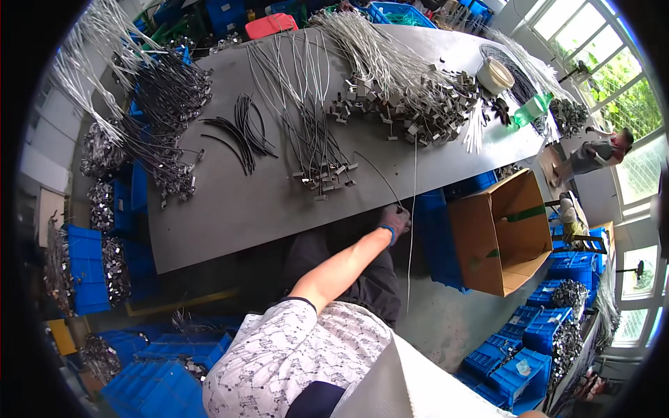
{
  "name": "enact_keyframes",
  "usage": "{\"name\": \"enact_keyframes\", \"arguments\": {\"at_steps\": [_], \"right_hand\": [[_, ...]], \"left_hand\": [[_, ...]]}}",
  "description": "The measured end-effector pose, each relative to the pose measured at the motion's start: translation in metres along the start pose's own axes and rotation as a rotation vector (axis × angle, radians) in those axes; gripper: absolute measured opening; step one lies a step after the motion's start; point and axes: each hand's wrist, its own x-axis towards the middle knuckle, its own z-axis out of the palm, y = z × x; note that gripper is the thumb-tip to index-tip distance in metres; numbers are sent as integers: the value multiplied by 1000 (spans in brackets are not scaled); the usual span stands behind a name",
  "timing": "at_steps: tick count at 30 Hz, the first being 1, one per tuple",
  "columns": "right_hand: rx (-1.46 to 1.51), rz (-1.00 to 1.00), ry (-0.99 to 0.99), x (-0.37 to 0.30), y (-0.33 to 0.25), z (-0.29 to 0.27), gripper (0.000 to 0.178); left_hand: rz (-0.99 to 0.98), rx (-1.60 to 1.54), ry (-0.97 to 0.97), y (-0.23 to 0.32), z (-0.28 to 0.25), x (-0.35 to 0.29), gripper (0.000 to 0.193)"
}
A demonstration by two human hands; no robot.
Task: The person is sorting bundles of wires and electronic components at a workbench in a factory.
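My left hand (396, 219), in a grey glove with a blue cuff, is at the table's front edge. Its fingers are closed around the near end of a thin dark cable (382, 177), which curves back over the tabletop. Just right of the hand, a thin pale wire (414, 177) hangs over the edge toward the floor. Beyond the hand lies a bunch of wires with small metal end pieces (324, 177). Further left are several short black tubes (244, 132). My right hand is not visible.
A large heap of wires with metal ends (411, 104) covers the table's back right, near a cream bowl (495, 75) and a green bottle (532, 109). An open cardboard box (477, 240) stands right of me. Blue crates (164, 386) surround the table. Another person (599, 153) is at far right.
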Motion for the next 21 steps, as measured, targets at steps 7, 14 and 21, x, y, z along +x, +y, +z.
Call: {"name": "enact_keyframes", "arguments": {"at_steps": [7,14,21], "right_hand": [[-146,-7,-228,-2,58,17,36],[-228,-35,-205,59,114,26,34],[-214,-89,-161,72,105,15,34]], "left_hand": [[346,-292,71,93,18,-34,7],[870,-233,298,215,-36,-35,14],[521,-201,162,194,-81,-30,15]]}}
